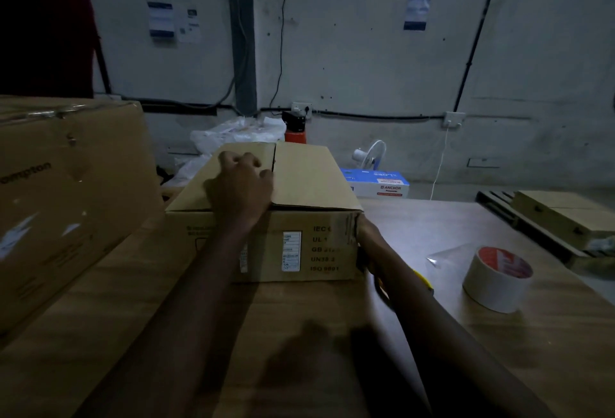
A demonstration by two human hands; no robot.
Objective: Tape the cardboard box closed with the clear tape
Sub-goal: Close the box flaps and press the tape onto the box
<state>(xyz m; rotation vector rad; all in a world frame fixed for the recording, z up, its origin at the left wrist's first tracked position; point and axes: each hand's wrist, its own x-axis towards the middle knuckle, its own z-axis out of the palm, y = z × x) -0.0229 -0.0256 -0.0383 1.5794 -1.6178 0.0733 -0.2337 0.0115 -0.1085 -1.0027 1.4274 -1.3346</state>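
Observation:
The brown cardboard box (pixel 309 177) stands mid-table with both top flaps down and a dark seam between them. My left hand (pixel 241 184) rests on the left flap, its fingers bent at the seam. My right hand (pixel 367 234) is against the box's right side at the near corner, and the box hides its fingers. A roll of tape (pixel 496 279) with a red and white core stands on the table to the right, apart from both hands. No tape shows along the seam.
A large cardboard box (pixel 66 191) fills the left side of the wooden table (pixel 299 334). A yellow object (pixel 424 279) lies under my right forearm. Folded cardboard (pixel 559 214) sits on a dark pallet at the right. A person in dark red (pixel 43 34) stands at the far left.

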